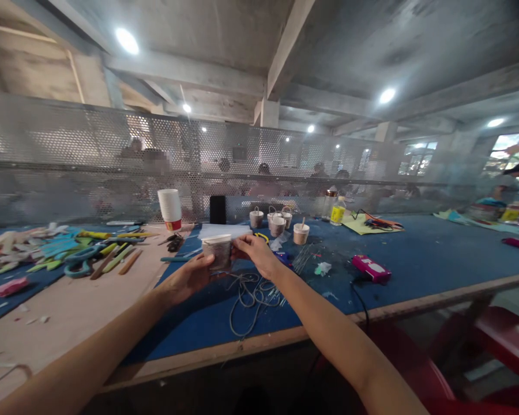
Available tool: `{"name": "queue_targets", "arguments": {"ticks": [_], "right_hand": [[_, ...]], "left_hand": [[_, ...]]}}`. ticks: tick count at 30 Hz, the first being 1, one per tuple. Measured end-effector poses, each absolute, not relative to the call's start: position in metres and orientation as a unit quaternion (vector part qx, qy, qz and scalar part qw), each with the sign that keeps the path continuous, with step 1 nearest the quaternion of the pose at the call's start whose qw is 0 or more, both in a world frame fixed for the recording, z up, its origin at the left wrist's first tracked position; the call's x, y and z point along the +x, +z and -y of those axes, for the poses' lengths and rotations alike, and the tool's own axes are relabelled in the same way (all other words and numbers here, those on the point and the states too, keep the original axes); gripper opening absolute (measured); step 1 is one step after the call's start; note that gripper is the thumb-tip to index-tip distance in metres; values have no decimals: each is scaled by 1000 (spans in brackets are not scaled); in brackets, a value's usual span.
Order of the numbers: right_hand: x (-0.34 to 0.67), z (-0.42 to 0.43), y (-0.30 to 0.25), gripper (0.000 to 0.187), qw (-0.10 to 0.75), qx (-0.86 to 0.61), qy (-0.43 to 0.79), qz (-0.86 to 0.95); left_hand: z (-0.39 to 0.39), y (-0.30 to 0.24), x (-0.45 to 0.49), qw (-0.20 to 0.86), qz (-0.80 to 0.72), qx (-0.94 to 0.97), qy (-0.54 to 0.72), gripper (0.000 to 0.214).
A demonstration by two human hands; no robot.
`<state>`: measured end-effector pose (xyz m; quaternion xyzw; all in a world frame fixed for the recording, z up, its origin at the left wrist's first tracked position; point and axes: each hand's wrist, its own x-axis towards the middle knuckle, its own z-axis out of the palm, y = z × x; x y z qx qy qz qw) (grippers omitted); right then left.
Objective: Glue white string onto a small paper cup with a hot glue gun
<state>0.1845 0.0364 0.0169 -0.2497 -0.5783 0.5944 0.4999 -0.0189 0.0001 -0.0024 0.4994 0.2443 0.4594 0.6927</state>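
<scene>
Left of the grey-sided cup (pixel 217 253), the left hand (pixel 196 270) is grasping its wall, thumb frontward, seemingly keeping it steady and roughly upright between both hands; at the cup's right, the right hand (pixel 255 249) is curling inward, fingertips bunched, pinching what I can't tell; cord (pixel 251 300) is lying loosely below.

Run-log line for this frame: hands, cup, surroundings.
left hand: holding gray cup | right hand: at cup's right side, contact unclear | blue tabletop: looped cord, small cups farther back
</scene>
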Motion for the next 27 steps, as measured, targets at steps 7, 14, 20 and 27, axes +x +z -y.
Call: {"name": "queue_targets", "arguments": {"ticks": [7,14,20,27], "right_hand": [[180,-35,13,35,515,-250,561,598],[179,-40,8,26,528,-295,485,632],[182,-32,12,19,541,-289,381,692],[183,-25,12,12,511,-316,129,789]], "left_hand": [[-6,-3,-18,685,-231,505,471,36],[1,4,-7,670,-256,508,477,34],[-1,11,-3,656,-306,479,497,28],[-12,24,-1,688,-298,442,494,21]]}}
